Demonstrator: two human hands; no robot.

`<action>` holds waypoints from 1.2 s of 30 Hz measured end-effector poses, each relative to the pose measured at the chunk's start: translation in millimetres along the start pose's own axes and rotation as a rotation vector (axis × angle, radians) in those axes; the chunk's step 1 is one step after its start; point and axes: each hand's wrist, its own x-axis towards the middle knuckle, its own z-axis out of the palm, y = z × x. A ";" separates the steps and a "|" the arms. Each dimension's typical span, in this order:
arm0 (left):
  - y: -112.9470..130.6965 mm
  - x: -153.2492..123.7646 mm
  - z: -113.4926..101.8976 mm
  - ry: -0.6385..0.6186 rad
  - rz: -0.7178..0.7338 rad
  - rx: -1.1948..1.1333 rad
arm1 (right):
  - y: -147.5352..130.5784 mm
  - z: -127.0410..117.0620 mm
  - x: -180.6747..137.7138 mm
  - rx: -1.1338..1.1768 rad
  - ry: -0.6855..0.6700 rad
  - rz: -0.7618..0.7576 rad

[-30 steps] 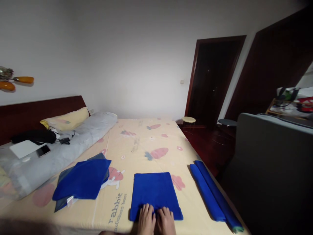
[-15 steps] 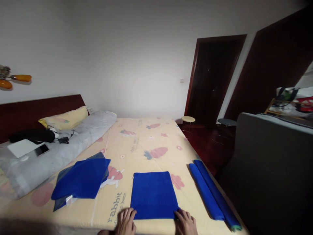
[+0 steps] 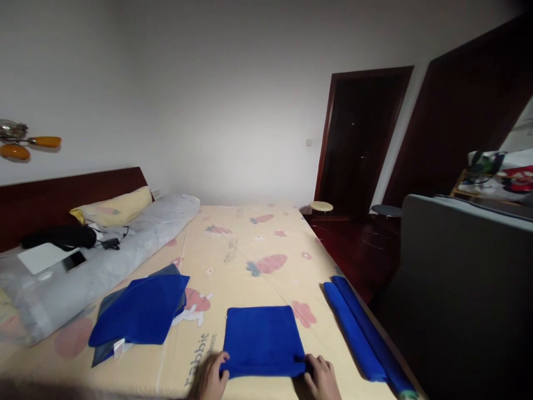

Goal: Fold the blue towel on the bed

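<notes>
The left hand [image 3: 210, 379] and right hand [image 3: 321, 378] each pinch a near corner of the blue towel [image 3: 262, 340], which lies flat on the bed [image 3: 250, 244] near its front edge, though the fingers blur at the frame's bottom. A tidy roll probably needs both corners kept level and the near edge turned over tightly and evenly.

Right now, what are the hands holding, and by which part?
The flat blue square towel: left hand grips its near left corner, right hand its near right corner.

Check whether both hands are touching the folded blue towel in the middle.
Touching: the head view shows the left hand and right hand gripping the near corners of the blue towel.
</notes>
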 end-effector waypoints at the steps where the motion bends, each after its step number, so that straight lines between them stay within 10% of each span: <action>1: -1.3 2.0 3.2 0.015 -0.022 0.014 | 1.6 2.7 0.0 -0.001 0.022 0.011; 7: 20.7 8.0 27.1 0.135 -0.173 0.208 | -5.7 31.1 0.9 -0.094 0.237 0.074; 16: 92.8 11.6 62.5 -0.251 0.079 0.092 | -82.5 67.9 13.5 -0.028 -0.075 -0.189; 26: -16.9 -6.3 41.4 -0.101 0.018 0.254 | -0.8 58.0 -12.5 -0.133 0.076 0.039; 36: 8.7 7.8 5.8 -0.013 0.129 0.262 | -33.7 18.6 15.3 -0.150 0.099 -0.023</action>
